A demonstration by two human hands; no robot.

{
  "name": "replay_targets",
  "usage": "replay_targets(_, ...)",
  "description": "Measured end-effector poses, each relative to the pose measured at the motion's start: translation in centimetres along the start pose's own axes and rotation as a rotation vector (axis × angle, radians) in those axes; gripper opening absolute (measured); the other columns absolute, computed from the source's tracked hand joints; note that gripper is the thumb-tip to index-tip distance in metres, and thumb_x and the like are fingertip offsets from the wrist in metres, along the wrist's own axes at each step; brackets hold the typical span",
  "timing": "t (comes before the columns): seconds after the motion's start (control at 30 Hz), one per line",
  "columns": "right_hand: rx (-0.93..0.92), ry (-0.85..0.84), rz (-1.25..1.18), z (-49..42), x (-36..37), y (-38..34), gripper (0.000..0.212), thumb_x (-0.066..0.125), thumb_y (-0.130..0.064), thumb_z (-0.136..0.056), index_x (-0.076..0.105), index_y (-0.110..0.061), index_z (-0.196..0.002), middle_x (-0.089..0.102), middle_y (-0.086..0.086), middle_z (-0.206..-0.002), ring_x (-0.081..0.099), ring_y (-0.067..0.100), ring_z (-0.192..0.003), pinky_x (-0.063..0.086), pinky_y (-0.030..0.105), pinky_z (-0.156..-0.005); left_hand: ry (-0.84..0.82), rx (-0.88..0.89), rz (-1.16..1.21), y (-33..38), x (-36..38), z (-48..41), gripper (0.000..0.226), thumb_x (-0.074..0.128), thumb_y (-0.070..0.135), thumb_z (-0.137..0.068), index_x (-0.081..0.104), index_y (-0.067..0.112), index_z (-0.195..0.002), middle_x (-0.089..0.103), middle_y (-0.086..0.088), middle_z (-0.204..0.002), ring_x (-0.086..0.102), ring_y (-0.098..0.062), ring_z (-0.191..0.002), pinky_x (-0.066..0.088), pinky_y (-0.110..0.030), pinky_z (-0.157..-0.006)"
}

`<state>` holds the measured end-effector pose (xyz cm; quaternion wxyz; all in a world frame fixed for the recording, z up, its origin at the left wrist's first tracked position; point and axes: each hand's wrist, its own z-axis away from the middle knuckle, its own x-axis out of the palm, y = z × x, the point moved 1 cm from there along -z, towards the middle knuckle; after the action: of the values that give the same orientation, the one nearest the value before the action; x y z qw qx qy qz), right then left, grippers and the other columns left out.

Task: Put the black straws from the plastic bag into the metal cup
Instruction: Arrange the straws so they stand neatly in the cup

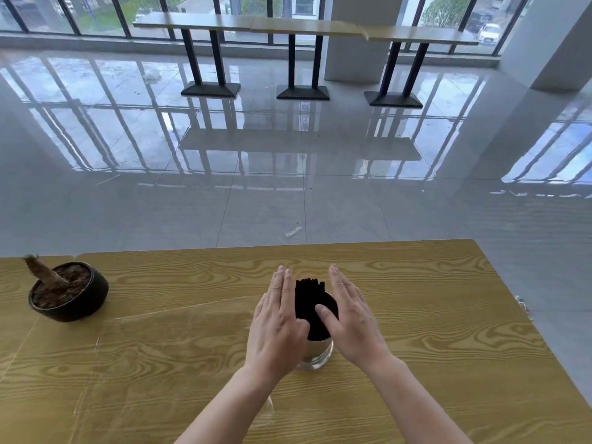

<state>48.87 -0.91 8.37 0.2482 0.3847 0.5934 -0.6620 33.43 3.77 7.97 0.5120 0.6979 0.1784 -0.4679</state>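
A bundle of black straws (310, 299) stands upright in the metal cup (315, 352) on the wooden table (432, 315). My left hand (277, 322) is flat against the left side of the bundle, fingers straight and together. On the right side my right hand (349, 318) does the same, its thumb lying across the front of the straws. Both palms press the straws between them without closing around them. A clear plastic bag (264, 411) lies crumpled on the table under my left forearm.
A black pot (72, 294) holding a dry plant stump sits at the table's left. Beyond the table's far edge lies a glossy tiled floor with a small scrap of wrapper (293, 231). High tables (304, 27) stand by the windows.
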Motion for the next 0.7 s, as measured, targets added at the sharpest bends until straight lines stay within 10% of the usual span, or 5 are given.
replay_targets(0.53, 0.14, -0.159, 0.14, -0.1, 0.7, -0.7, 0.077, 0.044, -0.05, -0.102, 0.01, -0.016, -0.162, 0.004, 0.0, -0.171, -0.003, 0.018, -0.157, 0.006, 0.036, -0.128, -0.14, -0.179, -0.09, 1.1, 0.4, -0.3, 0.074, 0.033, 0.04, -0.099, 0.001, 0.011, -0.16, -0.003, -0.006, -0.17, -0.012, -0.019, -0.156, 0.002, -0.04, -0.126)
replay_targets(0.7, 0.048, 0.07, 0.018, 0.8, -0.7, -2.1, 0.066, 0.061, -0.032, -0.099, 0.034, -0.011, -0.155, 0.042, 0.003, -0.157, 0.03, 0.021, -0.148, 0.025, 0.028, -0.12, -0.043, -0.189, 0.011, -0.9, -1.2, 1.3, 0.075, 0.038, 0.035, -0.095, 0.008, 0.013, -0.16, 0.006, -0.004, -0.17, -0.003, -0.016, -0.156, 0.009, -0.036, -0.127)
